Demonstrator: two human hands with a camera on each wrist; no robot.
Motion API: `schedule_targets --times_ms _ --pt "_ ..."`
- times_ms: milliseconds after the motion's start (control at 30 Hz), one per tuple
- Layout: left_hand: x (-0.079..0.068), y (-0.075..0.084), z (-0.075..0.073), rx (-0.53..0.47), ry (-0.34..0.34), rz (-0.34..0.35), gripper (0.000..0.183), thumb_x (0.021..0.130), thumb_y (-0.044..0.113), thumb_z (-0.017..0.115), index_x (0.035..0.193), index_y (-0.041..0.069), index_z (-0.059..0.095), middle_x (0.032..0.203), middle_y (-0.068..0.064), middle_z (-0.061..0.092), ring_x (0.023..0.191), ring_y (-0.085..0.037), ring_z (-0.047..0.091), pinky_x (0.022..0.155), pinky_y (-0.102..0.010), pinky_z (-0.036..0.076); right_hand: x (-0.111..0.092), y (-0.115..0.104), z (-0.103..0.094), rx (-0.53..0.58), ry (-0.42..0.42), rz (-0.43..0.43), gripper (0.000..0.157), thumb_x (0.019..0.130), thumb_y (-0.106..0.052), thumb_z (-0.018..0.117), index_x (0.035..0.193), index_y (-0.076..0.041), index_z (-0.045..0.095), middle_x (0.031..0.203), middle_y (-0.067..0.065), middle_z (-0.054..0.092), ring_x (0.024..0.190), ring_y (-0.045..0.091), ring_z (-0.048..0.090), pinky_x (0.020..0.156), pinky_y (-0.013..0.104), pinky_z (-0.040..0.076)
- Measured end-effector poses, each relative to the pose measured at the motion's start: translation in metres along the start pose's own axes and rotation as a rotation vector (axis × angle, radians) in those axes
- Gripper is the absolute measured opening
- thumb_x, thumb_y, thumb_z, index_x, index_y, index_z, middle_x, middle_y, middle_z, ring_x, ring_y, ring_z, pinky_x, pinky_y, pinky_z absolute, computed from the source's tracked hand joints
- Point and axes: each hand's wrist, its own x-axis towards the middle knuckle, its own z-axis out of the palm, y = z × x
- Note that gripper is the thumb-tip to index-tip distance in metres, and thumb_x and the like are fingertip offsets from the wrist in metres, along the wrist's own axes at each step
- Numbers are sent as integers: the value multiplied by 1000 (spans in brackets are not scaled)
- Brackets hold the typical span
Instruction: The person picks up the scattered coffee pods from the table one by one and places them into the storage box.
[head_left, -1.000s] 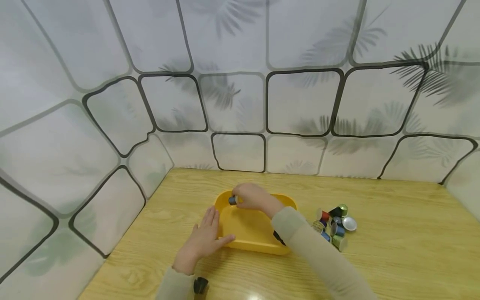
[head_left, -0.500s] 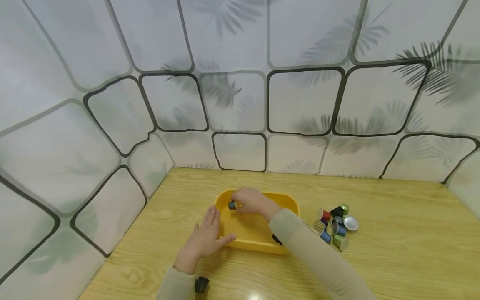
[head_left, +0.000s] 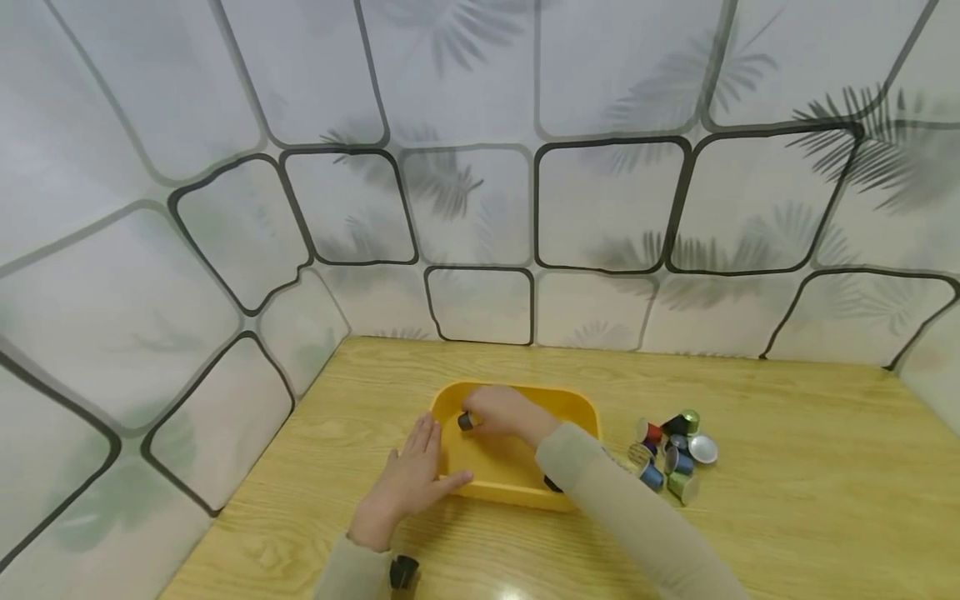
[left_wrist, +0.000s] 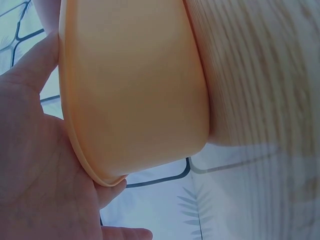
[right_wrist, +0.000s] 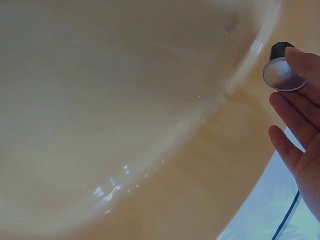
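My right hand [head_left: 507, 411] pinches a dark coffee capsule [head_left: 466, 422] between thumb and fingers, inside the left end of a yellow plastic tray [head_left: 517, 498]. In the right wrist view the capsule [right_wrist: 281, 74] shows its round silvery lid and black body near the tray's wall. My left hand [head_left: 405, 482] rests against the tray's left rim, fingers extended and thumb along the front corner. Seen from the left wrist, the palm [left_wrist: 30, 165] lies along the outer rim of the tray [left_wrist: 135, 95].
A loose heap of coffee capsules in several colours lies right of the tray, with a red capsule [head_left: 649, 432], a blue capsule [head_left: 651, 476] and a green capsule [head_left: 682, 487] among them. The wooden table [head_left: 810, 483] meets a patterned backdrop [head_left: 480, 304] behind and at left.
My right hand has lowered the capsule farther into the tray, slightly toward the near side. The left hand stays at the rim.
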Motion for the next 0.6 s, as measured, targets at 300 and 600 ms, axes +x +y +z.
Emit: schedule_targets --times_ms 300,600 --pt "0 1 -1 -14 -12 -9 88 84 55 46 138 -8 16 145 -20 5 132 -30 4 92 -64 18 -2 -2 -1 -13 -12 -8 15 80 -18 66 92 -9 64 85 -2 61 76 10 55 72 25 45" --pt "0 0 0 -7 -5 -8 89 84 56 46 138 -8 16 145 -20 6 132 -30 5 91 -65 18 -3 -4 -3 -12 -22 -13 14 79 -18 68 89 -9 64 82 -2 61 72 10 54 69 24 45"
